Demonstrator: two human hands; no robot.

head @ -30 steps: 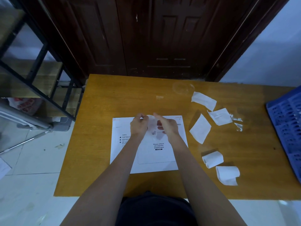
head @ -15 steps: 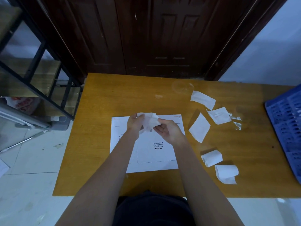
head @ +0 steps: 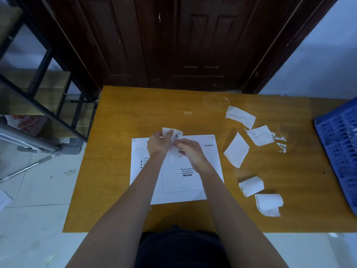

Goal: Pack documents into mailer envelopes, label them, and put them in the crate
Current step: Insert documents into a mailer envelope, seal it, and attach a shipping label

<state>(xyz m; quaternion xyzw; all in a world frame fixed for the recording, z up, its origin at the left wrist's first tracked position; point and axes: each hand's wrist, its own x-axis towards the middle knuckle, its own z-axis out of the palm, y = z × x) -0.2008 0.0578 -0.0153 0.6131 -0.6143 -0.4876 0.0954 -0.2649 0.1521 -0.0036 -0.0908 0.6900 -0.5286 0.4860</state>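
Both hands were over the far half of the white mailer envelope (head: 183,182), which lay flat on the wooden table (head: 119,190). Left hand (head: 157,145) and right hand (head: 188,149) each pinched the small white label (head: 174,135), fingers curled tight on its edges. It looked thin, floppy and probably sticky on one side, so best held by the corners. Loose paper scraps (head: 236,149) lay right; blue crate (head: 340,149) at far right edge.
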